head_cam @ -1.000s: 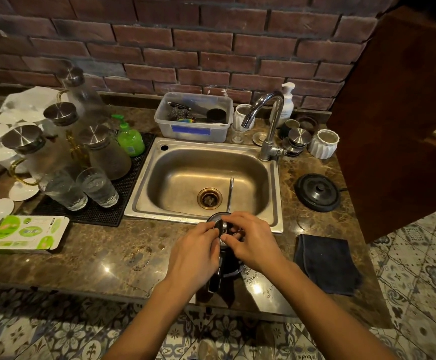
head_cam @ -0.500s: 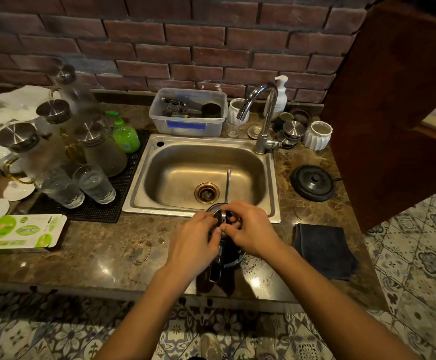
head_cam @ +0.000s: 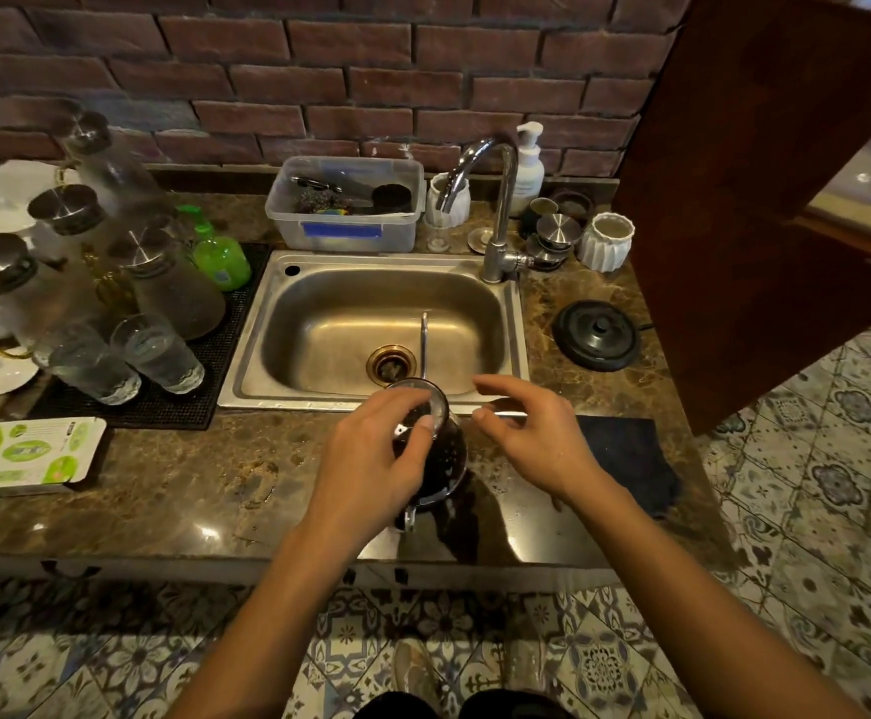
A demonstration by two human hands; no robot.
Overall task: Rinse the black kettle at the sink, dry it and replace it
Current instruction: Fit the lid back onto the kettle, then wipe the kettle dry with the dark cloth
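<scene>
Standing at the front edge of the glossy mottled-stone worktop (head_cam: 137,490), just before the steel sink (head_cam: 381,324), the black kettle (head_cam: 438,459) is gripped around its rounded, speckled body by the left hand (head_cam: 371,459). The right hand (head_cam: 537,433) is held apart beside it, fingers loosely spread and empty. One dark folded cloth (head_cam: 630,459) lies rightwards; one round black base (head_cam: 597,335) sits beyond. Two ribbed glasses (head_cam: 156,352) are seen on a black mat (head_cam: 205,386).
</scene>
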